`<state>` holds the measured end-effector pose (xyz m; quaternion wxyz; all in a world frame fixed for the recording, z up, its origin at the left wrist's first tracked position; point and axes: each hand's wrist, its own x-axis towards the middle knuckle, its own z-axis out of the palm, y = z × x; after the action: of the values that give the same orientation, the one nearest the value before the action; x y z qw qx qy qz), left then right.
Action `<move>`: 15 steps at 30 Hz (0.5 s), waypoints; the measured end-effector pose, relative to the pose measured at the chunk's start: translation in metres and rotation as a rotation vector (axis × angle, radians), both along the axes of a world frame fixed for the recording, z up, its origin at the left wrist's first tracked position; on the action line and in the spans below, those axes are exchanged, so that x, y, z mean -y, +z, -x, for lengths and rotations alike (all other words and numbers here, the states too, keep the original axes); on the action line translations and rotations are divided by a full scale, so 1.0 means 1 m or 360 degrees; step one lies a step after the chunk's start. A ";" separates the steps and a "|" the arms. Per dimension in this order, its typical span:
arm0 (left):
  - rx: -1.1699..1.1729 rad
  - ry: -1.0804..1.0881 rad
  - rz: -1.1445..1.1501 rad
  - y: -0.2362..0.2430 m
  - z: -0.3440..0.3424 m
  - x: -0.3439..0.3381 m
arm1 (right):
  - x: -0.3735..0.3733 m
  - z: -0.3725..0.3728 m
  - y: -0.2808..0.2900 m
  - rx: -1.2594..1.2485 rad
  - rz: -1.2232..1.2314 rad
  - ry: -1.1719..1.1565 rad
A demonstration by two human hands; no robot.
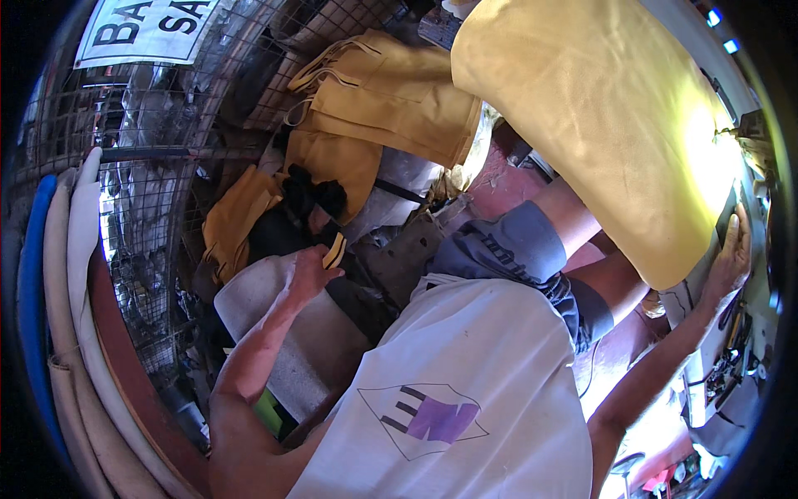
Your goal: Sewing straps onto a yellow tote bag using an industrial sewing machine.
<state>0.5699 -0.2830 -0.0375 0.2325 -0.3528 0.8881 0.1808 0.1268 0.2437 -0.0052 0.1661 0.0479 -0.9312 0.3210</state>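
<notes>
My left hand (311, 274) is out to the left, above a light grey padded seat. Its fingers are closed on a small yellow strip with dark edging (336, 250). At the far right my right hand (730, 254) rests with fingers stretched out, beside the lower right edge of a large yellow fabric sheet (582, 108). The sheet spreads over the upper right, above my knees, and a bright lamp glow falls on its right end. Part of a dark machine (753, 140) shows at that end, mostly cut off by the picture's rim.
More yellow pieces with dark trim (391, 96) are heaped beyond my left hand, with black cloth (312, 195) among them. The grey seat (287, 333) stands beside my left arm. Rolls of material (62, 333) lean at the far left by a wire mesh wall (154, 249). Small tools clutter the right edge.
</notes>
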 end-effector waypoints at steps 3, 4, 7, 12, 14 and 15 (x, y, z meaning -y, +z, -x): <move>-0.0003 0.0006 0.0007 0.008 0.006 -0.005 | 0.000 -0.001 0.000 -0.0012 -0.0006 0.0013; 0.0036 0.0058 0.0016 0.011 0.009 -0.007 | 0.000 -0.001 0.000 -0.0017 -0.0015 0.0016; 0.0043 0.0099 0.0043 0.013 0.011 -0.010 | -0.002 0.000 -0.002 -0.0035 -0.0050 0.0010; -0.0113 -0.0035 0.0191 0.012 0.006 -0.009 | 0.003 0.001 -0.002 -0.0023 -0.0004 0.0007; -0.0344 -0.0503 0.0375 0.013 0.007 -0.005 | -0.001 0.006 -0.004 -0.0041 0.0005 0.0026; -0.0351 -0.0506 0.0373 0.015 0.013 -0.004 | -0.005 0.007 -0.005 -0.0118 0.0055 0.0005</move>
<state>0.5568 -0.2792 -0.0224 0.1172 -0.2110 0.9675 0.0749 0.1198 0.2492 -0.0102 0.2009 0.0583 -0.9186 0.3353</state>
